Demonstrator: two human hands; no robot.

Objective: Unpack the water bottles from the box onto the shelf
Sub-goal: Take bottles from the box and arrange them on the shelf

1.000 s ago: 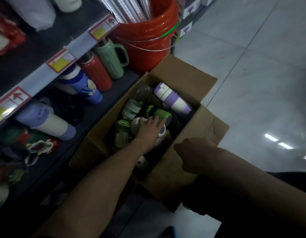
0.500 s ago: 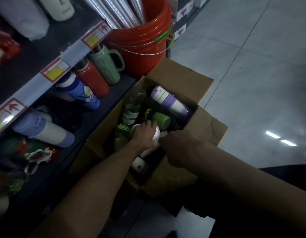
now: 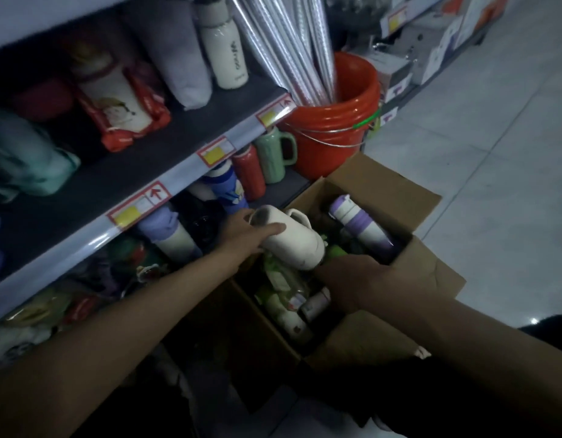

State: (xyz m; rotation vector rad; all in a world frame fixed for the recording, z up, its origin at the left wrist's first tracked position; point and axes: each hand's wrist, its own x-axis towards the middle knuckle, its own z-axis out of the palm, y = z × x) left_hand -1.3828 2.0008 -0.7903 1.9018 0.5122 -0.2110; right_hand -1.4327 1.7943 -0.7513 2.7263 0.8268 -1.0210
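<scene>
At the far left stood the shelf unit, its upper board carrying price tags along the front edge and a tall cream flask upright near the back. Under it, on the lower shelf, a lilac-and-white bottle lay on its side, and further right stood a blue bottle, a red bottle and a green handled bottle in a close row. Just in front of the blue one, the left hand grasped the white bottle near its mouth, thumb laid across the top and fingers curled round the far side. That bottle was tilted, mouth towards the lower shelf and handle uppermost, held in the air over the left edge of the open cardboard box, its base still above the box's contents. Behind the box stood an orange bucket full of silver rolls. Inside the box a purple-and-white bottle lay slanted against the far right wall, with green and white bottles heaped below it. The right hand reached into the box just beneath the white bottle's base; its fingers were hidden, so whether it grasped anything could not be told. Pale floor tiles lay to the right.
</scene>
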